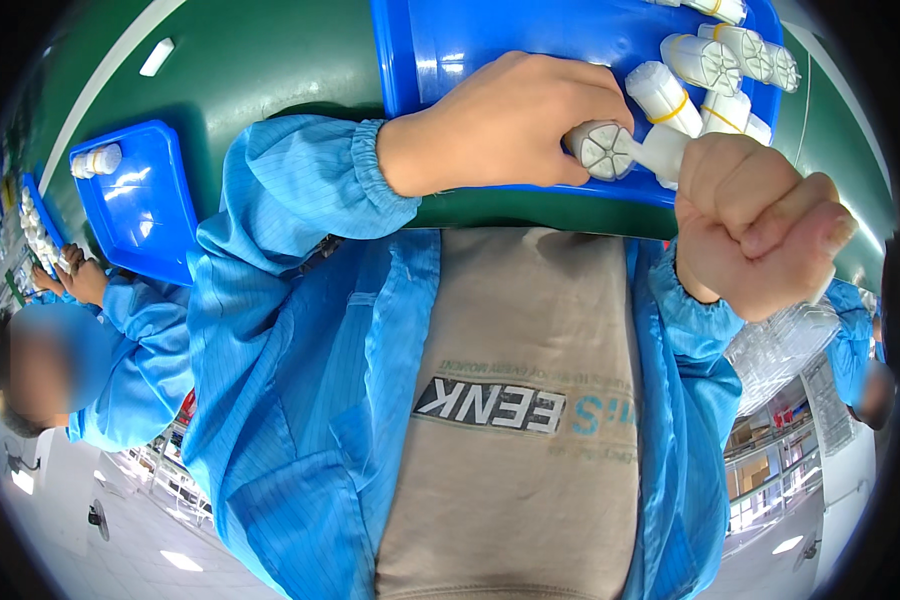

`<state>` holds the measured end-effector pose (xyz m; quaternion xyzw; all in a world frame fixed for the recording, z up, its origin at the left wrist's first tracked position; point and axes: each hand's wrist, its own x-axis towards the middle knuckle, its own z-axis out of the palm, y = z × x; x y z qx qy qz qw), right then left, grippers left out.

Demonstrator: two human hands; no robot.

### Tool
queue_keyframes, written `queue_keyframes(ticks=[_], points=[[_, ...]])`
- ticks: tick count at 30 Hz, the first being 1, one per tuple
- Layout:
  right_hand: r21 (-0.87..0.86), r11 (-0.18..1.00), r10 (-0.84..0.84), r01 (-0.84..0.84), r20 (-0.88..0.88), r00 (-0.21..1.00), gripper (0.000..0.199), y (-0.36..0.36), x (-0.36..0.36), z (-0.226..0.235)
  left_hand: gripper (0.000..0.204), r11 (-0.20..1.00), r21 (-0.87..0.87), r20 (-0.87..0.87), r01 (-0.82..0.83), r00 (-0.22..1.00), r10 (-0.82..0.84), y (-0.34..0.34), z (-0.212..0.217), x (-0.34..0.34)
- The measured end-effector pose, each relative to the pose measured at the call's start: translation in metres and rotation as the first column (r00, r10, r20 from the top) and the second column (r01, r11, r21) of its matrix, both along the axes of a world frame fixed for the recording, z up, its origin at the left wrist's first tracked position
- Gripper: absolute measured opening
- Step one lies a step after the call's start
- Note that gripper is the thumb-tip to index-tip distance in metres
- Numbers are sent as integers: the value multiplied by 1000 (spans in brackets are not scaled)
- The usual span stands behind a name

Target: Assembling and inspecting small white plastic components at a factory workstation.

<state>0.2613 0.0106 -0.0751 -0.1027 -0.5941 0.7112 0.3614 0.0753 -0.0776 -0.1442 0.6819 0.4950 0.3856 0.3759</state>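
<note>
My left hand (515, 125) reaches over the near edge of a large blue tray (400, 60), its fingers wrapped round a bundle of white wedge-shaped pieces (605, 150). The bundle's round end, split into segments, faces me. Close on its right is my right hand (755, 225), closed with curled fingers. Something smooth and white (660, 152) sticks out between this hand and the bundle; I cannot tell what it is. Behind my hands, a bundle with a yellow band (663, 98) lies in the tray among several similar white bundles (705, 65).
On the green table (270, 60) a loose white piece (157, 57) lies at the far left. A smaller blue tray (135, 225) holds a banded white bundle (97, 161). Beside it a co-worker's hands (80, 275) handle white pieces. Clear plastic packaging (785, 350) sits at the right.
</note>
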Motion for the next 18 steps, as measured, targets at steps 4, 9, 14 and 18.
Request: queue_keyframes(ticks=[4, 9, 14, 18], points=[[-85, 996, -41, 39, -30, 999, 42, -10, -1, -10, 47, 999, 34, -64, -30, 997, 32, -2, -1, 3], [275, 947, -246, 165, 291, 925, 28, -17, -6, 11, 45, 1000, 7, -76, -25, 997, 26, -1, 0, 5], [276, 940, -272, 199, 258, 927, 32, -18, -11, 8, 44, 995, 86, -56, -39, 997, 44, -1, -6, 8], [273, 934, -297, 231, 231, 927, 36, -19, -14, 4, 43, 999, 37, -57, -22, 998, 24, -2, -1, 5]])
